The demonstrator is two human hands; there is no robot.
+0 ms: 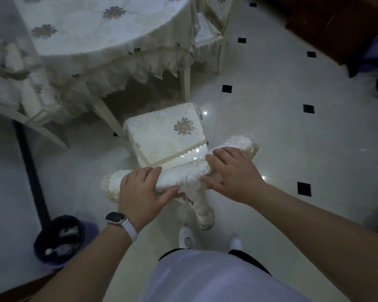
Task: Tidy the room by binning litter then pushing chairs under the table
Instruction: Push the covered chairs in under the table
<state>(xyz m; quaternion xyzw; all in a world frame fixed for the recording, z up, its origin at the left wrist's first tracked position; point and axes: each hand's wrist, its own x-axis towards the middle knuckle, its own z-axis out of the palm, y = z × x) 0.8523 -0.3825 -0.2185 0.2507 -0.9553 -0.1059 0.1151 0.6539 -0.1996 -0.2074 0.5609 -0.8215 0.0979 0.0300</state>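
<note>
A cream chair (162, 136) with a flower-embroidered seat cover stands in front of me, its seat facing the table (79, 29), which wears a lace-edged floral cloth. The seat's front sits just outside the cloth's hem. My left hand (142, 190) grips the left part of the chair's padded top rail (183, 175), fingers over it and thumb underneath. My right hand (231, 173) grips the rail's right part the same way. A dark bin (57, 240) holding bits of litter stands on the floor at my lower left.
Another chair (15, 88) stands at the table's left side and one more (210, 29) is at the far right of the table. White floor tiles with black squares (303, 188) stretch to the right. Dark wooden furniture (327, 25) fills the top right corner. My feet (188, 236) are right behind the chair.
</note>
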